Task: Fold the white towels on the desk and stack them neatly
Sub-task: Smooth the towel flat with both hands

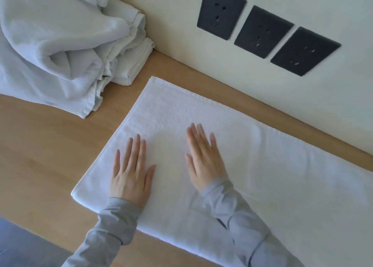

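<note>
Head view: looking down on a wooden desk set against a pale wall.
Towel being worked: a white towel lies flat on the desk, running along the wall and out past the right edge of the picture. Its near edge looks thick, so I'd guess it is already doubled once, but I can't be sure.
Left hand: the left hand lies palm down near the towel's left end, fingers straight and close together, gripping nothing.
Right hand: the right hand lies flat just beside it with a strip of cloth between them. Its fingers are straight and a little blurred, and it holds nothing.
Heap: a rumpled heap of towels sits in the far left corner, apart from the flat one and plainly unfolded.
Heap's right edge: the layered edges look like folded cloth; how many pieces I can't tell.
Wall: three dark sockets.
Step, as I judge it: smoothing the cloth flat ahead of a fold.
Done so far: little, perhaps one lengthwise fold.
Left to do: finish this towel, fold the heap, and build a tidy stack.
</note>
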